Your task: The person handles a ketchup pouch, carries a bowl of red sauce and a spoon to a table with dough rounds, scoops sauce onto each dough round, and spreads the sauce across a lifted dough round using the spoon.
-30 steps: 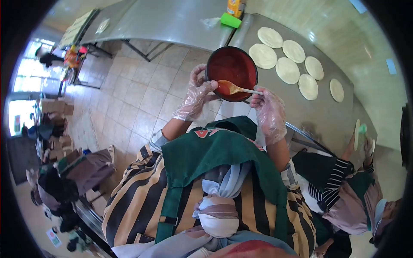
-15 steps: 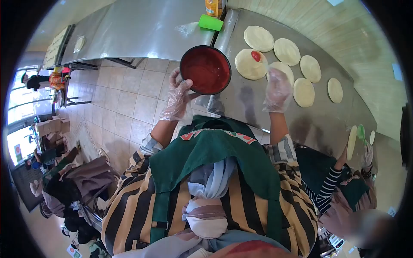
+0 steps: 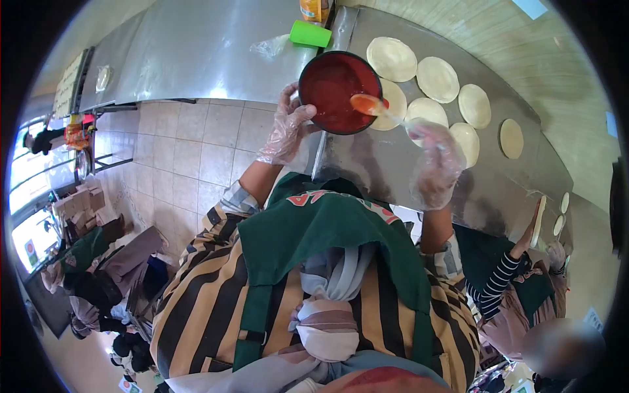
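Observation:
My left hand, in a clear plastic glove, grips the near left rim of a round bowl, dark outside and red inside, tilted toward me. My right hand, gloved as well, is closed on the handle of a spoon. Red sauce coats the spoon's tip, which is over the bowl's right rim. Behind them lies a flat dough round, partly hidden, with a bit of red showing on it. Another dough round is just beyond my right hand's fingers.
Several more plain dough rounds lie on the metal counter. A green cup and a plastic bag rest on the steel table at left. A co-worker in a striped sleeve handles dough at right.
The bowl has moved right, now covering part of the sauced dough round. My right hand has drawn back toward me, and the spoon has come from over the dough to the bowl's rim.

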Action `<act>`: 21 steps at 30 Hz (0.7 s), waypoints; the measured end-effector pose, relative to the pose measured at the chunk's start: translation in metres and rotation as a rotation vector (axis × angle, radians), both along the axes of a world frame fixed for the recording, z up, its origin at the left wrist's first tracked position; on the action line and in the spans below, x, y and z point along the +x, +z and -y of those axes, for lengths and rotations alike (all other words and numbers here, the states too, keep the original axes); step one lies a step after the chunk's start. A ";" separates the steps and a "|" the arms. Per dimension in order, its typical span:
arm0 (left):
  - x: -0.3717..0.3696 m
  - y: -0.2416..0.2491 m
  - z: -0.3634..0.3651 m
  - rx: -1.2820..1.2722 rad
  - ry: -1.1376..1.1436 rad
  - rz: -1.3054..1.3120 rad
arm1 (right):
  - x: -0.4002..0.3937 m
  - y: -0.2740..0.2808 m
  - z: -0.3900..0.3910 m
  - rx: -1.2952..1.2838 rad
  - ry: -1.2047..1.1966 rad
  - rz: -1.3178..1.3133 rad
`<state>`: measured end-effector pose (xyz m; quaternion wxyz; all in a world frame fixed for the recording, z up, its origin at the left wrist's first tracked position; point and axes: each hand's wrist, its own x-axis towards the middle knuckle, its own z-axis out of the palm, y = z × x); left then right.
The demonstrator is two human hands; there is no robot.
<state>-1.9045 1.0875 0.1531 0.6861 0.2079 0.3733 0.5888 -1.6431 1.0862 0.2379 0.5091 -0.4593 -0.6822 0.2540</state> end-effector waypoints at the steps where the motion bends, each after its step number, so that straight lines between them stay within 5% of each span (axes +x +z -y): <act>1: 0.004 0.002 -0.004 0.037 -0.007 -0.011 | -0.004 0.009 -0.001 0.119 0.127 0.291; 4: 0.023 0.006 -0.004 0.090 0.000 -0.050 | 0.002 0.026 -0.010 0.131 0.319 0.507; 7: 0.020 0.017 -0.009 0.080 -0.050 -0.073 | 0.000 0.029 -0.011 0.093 0.401 0.437; 21: 0.028 0.020 -0.029 0.077 -0.089 -0.130 | 0.018 0.024 -0.038 0.066 0.378 0.412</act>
